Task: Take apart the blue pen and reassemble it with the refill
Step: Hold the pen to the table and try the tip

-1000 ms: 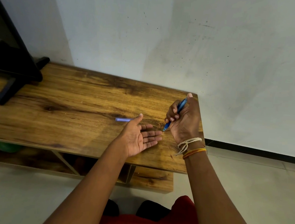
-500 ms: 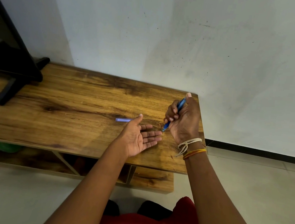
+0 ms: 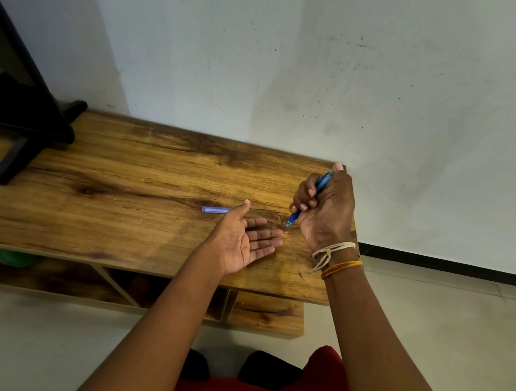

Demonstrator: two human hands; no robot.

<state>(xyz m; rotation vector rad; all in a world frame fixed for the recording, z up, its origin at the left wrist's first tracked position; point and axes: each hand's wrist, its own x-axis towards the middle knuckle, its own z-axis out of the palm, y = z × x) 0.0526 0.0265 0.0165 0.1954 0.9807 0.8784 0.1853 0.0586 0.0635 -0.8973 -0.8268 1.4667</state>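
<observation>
Risk of slipping: right hand (image 3: 327,207) fingers clamped on blue pen (image 3: 322,182), tip on table (image 3: 126,184); left hand (image 3: 240,243) fingers spread apart, empty.

Soft even daylight, faint shadows, wide-angle bowing at the edges.

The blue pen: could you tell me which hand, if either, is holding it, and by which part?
The right hand grips the blue pen around the middle of its barrel, tip down toward the table. The left hand lies open, holding nothing.

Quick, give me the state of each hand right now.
Left hand: open, palm up, holding nothing.
Right hand: grips the blue pen.
</observation>
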